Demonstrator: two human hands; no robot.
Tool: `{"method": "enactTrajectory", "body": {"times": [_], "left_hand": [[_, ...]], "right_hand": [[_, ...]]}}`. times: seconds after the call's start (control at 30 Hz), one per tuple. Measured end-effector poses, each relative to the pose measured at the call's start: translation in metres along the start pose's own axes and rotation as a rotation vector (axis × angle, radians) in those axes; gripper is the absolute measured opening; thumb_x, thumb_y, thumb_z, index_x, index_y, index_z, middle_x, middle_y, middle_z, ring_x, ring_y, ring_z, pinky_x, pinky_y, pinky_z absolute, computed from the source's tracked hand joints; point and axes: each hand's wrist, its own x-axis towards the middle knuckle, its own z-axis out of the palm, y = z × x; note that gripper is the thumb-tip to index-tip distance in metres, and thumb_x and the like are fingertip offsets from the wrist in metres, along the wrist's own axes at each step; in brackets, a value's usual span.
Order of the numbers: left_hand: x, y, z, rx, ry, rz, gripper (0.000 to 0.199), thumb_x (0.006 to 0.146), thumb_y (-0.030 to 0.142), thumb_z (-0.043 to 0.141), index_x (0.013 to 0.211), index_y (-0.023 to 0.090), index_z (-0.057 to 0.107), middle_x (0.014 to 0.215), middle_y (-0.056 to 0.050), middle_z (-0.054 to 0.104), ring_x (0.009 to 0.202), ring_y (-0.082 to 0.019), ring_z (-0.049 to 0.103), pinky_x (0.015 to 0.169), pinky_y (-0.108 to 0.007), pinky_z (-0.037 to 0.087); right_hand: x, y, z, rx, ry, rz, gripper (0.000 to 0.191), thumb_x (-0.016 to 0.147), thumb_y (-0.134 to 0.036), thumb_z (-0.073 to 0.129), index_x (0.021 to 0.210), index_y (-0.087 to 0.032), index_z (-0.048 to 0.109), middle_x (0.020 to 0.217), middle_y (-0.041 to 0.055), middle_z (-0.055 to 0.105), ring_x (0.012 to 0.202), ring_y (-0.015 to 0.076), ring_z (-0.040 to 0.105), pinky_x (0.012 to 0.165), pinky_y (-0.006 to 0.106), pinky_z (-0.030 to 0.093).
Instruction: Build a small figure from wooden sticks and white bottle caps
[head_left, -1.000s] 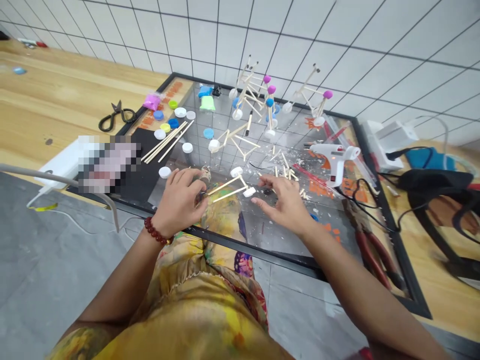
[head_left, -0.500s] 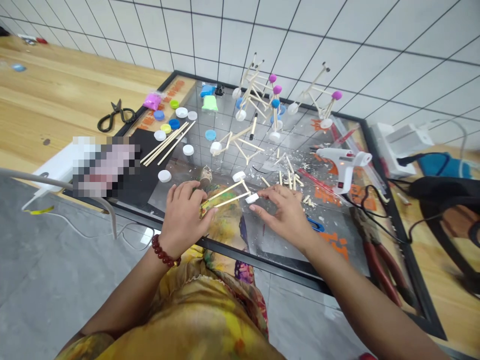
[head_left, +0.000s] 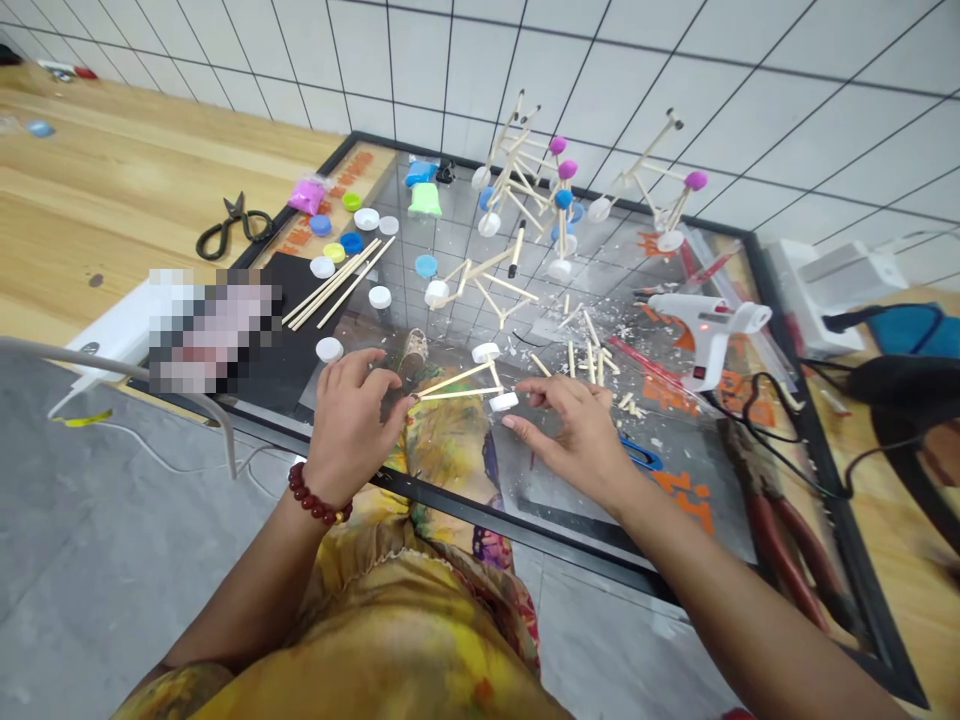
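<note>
Two sticks (head_left: 457, 377) held, head view. Left hand (head_left: 349, 425) pinching near ends; long axis runs sideways toward right hand (head_left: 574, 430). Right hand spread, nearer caps, fingertips (head_left: 511, 423) just beside lower cap (head_left: 504, 401); contact cannot be told. Upper cap (head_left: 486, 352) on far stick ends. Glue gun (head_left: 709, 325) right of sticks.

Wooden stick frame (head_left: 457, 379), white-capped ends

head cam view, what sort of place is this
Probably a craft workshop or hobby bench: a hot glue gun lies there with red-handled pliers, and stick frames fitted with bottle caps stand at the far end of the board.
</note>
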Motion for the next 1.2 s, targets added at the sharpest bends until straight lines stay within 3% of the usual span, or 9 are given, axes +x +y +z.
{"method": "enactTrajectory", "body": {"times": [0.23,0.57,0.87,1.2], "left_hand": [[0.002,0.005,0.003,0.02,-0.005,0.041,0.01,0.094,0.022,0.056,0.093,0.02,0.066,0.125,-0.015,0.062,0.122,-0.031,0.059,0.099,-0.05,0.049],[0.008,0.01,0.0,0.001,0.03,0.023,0.007,0.091,0.023,0.062,0.09,0.019,0.066,0.121,-0.014,0.064,0.12,-0.03,0.061,0.098,-0.048,0.052],[0.003,0.02,0.004,-0.043,-0.026,0.062,0.009,0.09,0.023,0.063,0.086,0.018,0.069,0.121,-0.014,0.065,0.12,-0.032,0.061,0.099,-0.052,0.052],[0.008,0.017,0.007,-0.031,-0.003,0.052,0.008,0.087,0.023,0.065,0.093,0.018,0.066,0.124,-0.016,0.063,0.121,-0.033,0.06,0.099,-0.052,0.053]], "right_hand": [[-0.001,0.003,0.001,-0.019,0.007,-0.038,0.026,0.093,-0.047,0.062,0.111,-0.028,0.061,0.088,0.0011,0.068,0.085,0.0229,0.065,0.085,0.041,0.034],[-0.002,0.004,0.001,-0.036,0.003,-0.053,0.025,0.094,-0.044,0.063,0.112,-0.027,0.06,0.089,-0.0001,0.066,0.087,0.0215,0.065,0.085,0.039,0.032],[-0.003,0.003,0.002,-0.038,-0.004,-0.049,0.023,0.094,-0.04,0.063,0.113,-0.027,0.062,0.089,-0.0009,0.066,0.087,0.0202,0.065,0.086,0.039,0.031],[-0.004,0.005,0.002,-0.038,-0.012,-0.055,0.028,0.095,-0.042,0.062,0.118,-0.027,0.059,0.091,0.0002,0.065,0.088,0.0213,0.064,0.086,0.039,0.032]]}}
